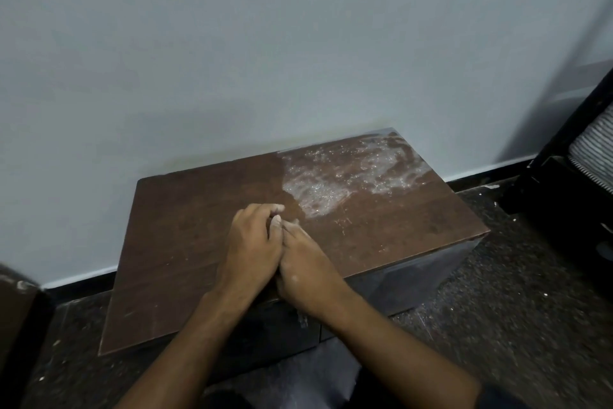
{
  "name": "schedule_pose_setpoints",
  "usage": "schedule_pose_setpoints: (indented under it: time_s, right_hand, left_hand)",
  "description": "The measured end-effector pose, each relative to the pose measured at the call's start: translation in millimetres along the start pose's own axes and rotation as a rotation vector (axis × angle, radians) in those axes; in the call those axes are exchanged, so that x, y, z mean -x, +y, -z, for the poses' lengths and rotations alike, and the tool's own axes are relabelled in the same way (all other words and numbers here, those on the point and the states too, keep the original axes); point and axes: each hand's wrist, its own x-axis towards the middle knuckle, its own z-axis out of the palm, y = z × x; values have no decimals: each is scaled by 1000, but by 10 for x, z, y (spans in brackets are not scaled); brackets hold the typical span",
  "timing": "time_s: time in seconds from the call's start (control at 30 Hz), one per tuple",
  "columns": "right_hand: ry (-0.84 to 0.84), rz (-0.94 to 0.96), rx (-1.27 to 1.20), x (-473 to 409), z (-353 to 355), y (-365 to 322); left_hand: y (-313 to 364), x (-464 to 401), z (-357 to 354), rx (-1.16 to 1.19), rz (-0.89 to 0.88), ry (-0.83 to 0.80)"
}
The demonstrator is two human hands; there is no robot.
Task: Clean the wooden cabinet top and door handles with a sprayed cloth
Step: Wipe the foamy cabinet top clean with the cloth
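Note:
A low cabinet stands against the wall, with a brown wooden top (185,252). A whitish, glittering smear (345,176) covers the far right part of the top. My left hand (252,242) and my right hand (308,266) are pressed together palm to palm above the front middle of the top. Their fingers are closed against each other, and nothing shows between them. No cloth or spray bottle is in view. A small pale handle (302,319) peeks out on the dark front face, just under my right wrist.
A pale wall (265,43) with a black skirting strip runs behind the cabinet. The floor (497,325) is dark and speckled with white flecks. A black chair (583,156) stands at the right, and a dark piece of furniture (16,309) sits at the left edge.

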Motion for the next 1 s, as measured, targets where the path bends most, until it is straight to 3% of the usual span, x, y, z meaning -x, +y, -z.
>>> schedule_pose_setpoints:
  time_s: [0.13, 0.33, 0.57, 0.67, 0.87, 1.0]
  right_hand:
    - [24, -206, -115, -395, -155, -41]
    - [-56, 42, 28, 258, 121, 9]
    - [188, -350, 187, 744, 1088, 1142]
    - [276, -508, 272, 789, 1149, 1380]
    - [201, -248, 189, 989, 1004, 967]
    - [309, -477, 242, 976, 1559, 1710]
  left_hand:
    - [-38, -36, 116, -32, 9, 59]
    - [17, 34, -17, 22, 13, 26]
    - [501, 142, -490, 59, -182, -152]
    - [675, 112, -605, 58, -239, -197]
    - [840, 20, -801, 74, -275, -220]
    - [942, 8, -886, 64, -314, -257]
